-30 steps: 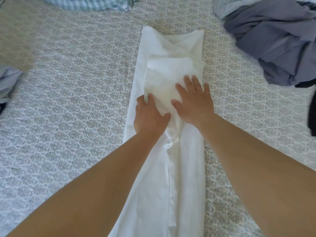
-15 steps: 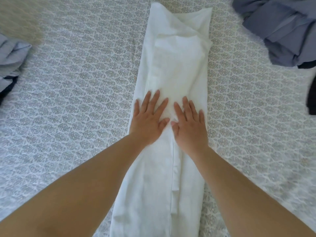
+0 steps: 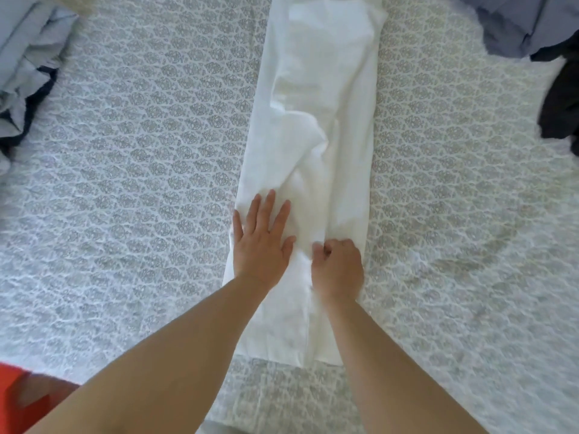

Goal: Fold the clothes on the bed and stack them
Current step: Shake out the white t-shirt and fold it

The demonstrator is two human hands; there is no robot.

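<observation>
A white garment [image 3: 316, 120] lies folded into a long narrow strip down the middle of the bed, its near hem towards me. My left hand [image 3: 262, 242] presses flat on the strip's left half, fingers straight and spread. Right beside it, my right hand [image 3: 339, 267] has its fingers curled and pinches the white fabric near the centre fold. Both hands sit on the lower part of the strip; its far end runs out of the top of the view.
The bed has a grey-and-white patterned cover [image 3: 125, 189]. Light blue clothes [image 3: 25, 57] lie bunched at the top left. Grey-blue clothes [image 3: 520, 23] and a black garment [image 3: 560, 104] lie at the top right. Something red-orange [image 3: 15, 399] shows at the bottom left.
Both hands have slid down the white strip towards me. The right hand has gone from flat to curled, pinching the fabric. The view has tilted down, showing the near hem.
</observation>
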